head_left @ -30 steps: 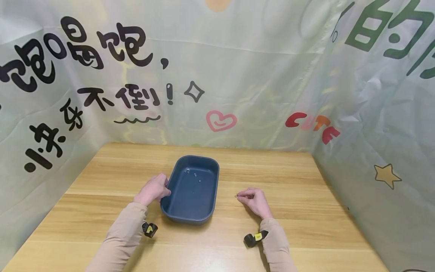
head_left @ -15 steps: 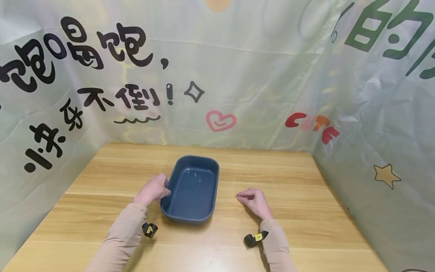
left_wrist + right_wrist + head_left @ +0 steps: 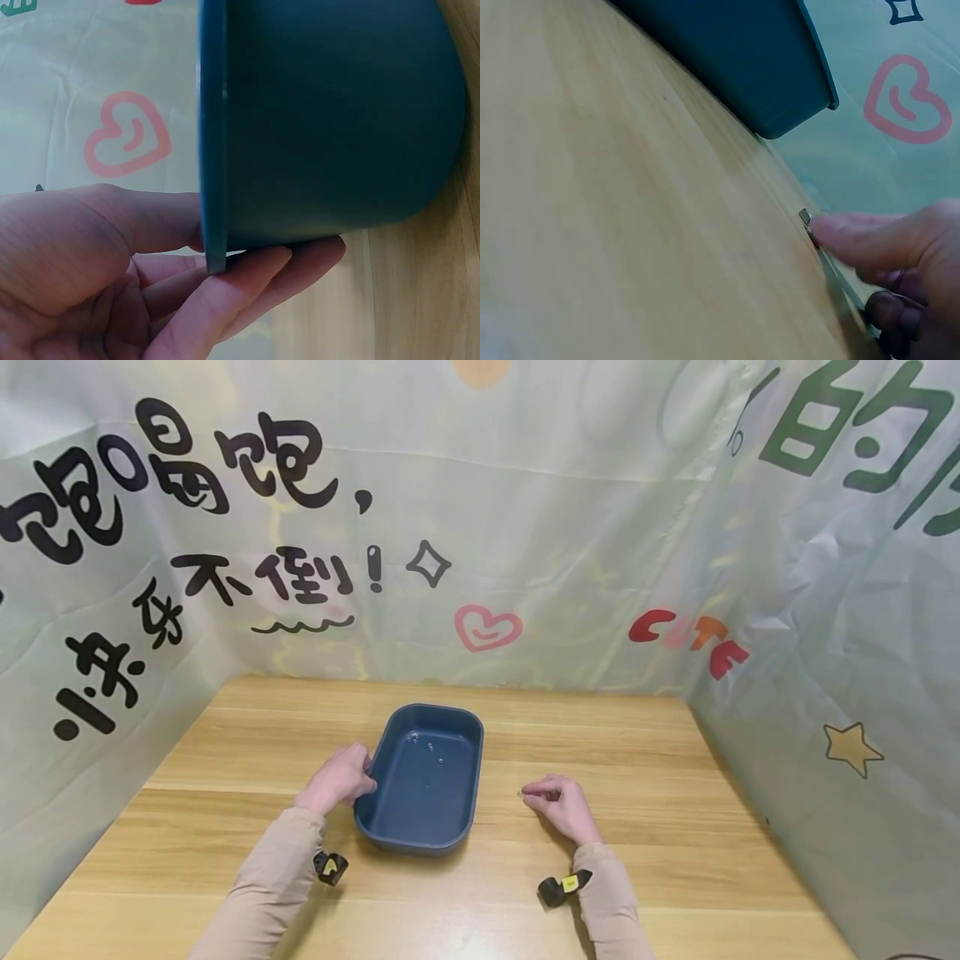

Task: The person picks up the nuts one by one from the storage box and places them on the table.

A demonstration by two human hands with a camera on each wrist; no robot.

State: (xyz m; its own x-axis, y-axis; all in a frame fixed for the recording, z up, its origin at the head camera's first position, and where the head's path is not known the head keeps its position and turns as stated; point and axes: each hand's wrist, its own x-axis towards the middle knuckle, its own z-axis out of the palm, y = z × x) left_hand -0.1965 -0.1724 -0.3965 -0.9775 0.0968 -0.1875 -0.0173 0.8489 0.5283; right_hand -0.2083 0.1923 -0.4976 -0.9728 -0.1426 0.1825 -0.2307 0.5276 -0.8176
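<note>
Right thumb and fingertips were pinched together on a small metallic-looking piece (image 3: 805,217), its end poking out past the tips; most of it was hidden, so its full shape could not be told. Right hand (image 3: 567,810) was low over the wooden table (image 3: 637,752), to the right of the blue bin (image 3: 420,806) and apart from it; whether the piece touched the wood could not be told. Left hand (image 3: 341,778) gripped the bin's left long side, thumb over the rim, fingers against the outer wall. Bin stood upright on the table, its long sides running away from the person. Inside, toward the far end, a few tiny shiny bits (image 3: 440,761) lay scattered on the floor, too small to identify. Beige sleeves (image 3: 273,860) covered both forearms, each wrist bearing a black camera (image 3: 553,892) with a yellow label. Beyond the table's back edge hung a pale printed cloth (image 3: 562,552) with dark characters, a pink heart (image 3: 487,633) and, at right, a yellow star (image 3: 852,749).
</note>
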